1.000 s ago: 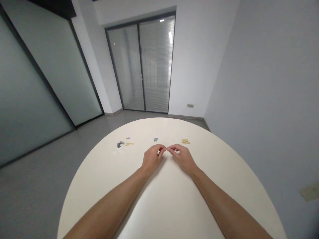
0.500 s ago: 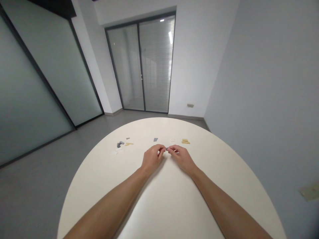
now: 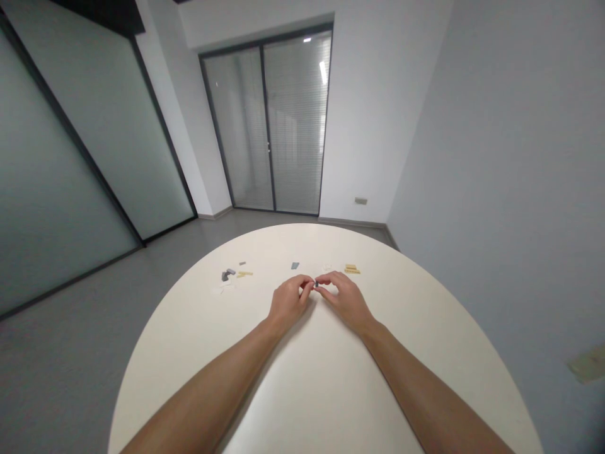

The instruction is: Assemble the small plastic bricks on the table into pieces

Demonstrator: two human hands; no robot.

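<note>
Both hands' fingers pinch one tiny grey piece above a round cream table; grey-walled room.

A tiny dark grey piece sits pinched between the fingertips of the left hand and the right hand, which meet tip to tip just above the round cream table, past its middle. The piece is so small that only a dark speck shows between the fingers, and its shape cannot be made out. Both hands rest low with fingers curled inward, the wrists angled toward each other.
</note>
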